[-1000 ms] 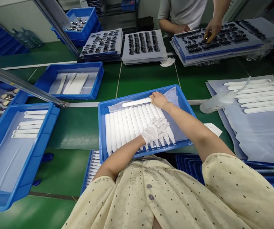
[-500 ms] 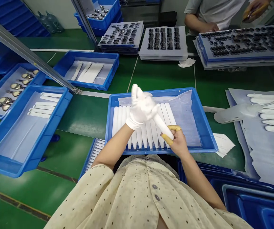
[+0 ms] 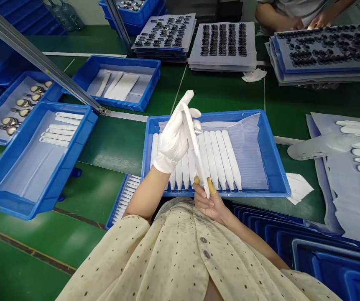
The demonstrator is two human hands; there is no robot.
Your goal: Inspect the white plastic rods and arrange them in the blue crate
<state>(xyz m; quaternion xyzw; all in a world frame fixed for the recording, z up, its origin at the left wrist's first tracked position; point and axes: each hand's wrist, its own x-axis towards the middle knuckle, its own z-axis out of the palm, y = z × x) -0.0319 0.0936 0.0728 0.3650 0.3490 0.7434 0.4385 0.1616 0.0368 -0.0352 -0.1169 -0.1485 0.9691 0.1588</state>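
My left hand (image 3: 173, 140) wears a white glove and holds a long, narrow white piece (image 3: 195, 146) against its fingers, fingertips pointing up. Yellow finger covers sit on the thumb and a finger of my right hand (image 3: 207, 200), which pinches the lower end of that piece. Seen nearly edge-on, the piece slants over a blue tray (image 3: 272, 167). Inside this tray, a row of similar white pieces (image 3: 219, 159) with tapered near ends lies side by side on pale lining. Part of the row is hidden behind my left hand.
Left stands a blue tray (image 3: 13, 184) with several white pieces. Another blue tray (image 3: 148, 90) is behind it, beside a metal post (image 3: 42, 62). A squeeze bottle (image 3: 317, 147) lies at right near a white cloth (image 3: 299, 188). A co-worker's hands (image 3: 320, 19) are behind stacked sheets of dark parts (image 3: 330, 46).
The white piece has turned edge-on and steeper. My left hand's fingers have loosened from around it and lengthened upward. My right hand has shifted left and nearer my body.
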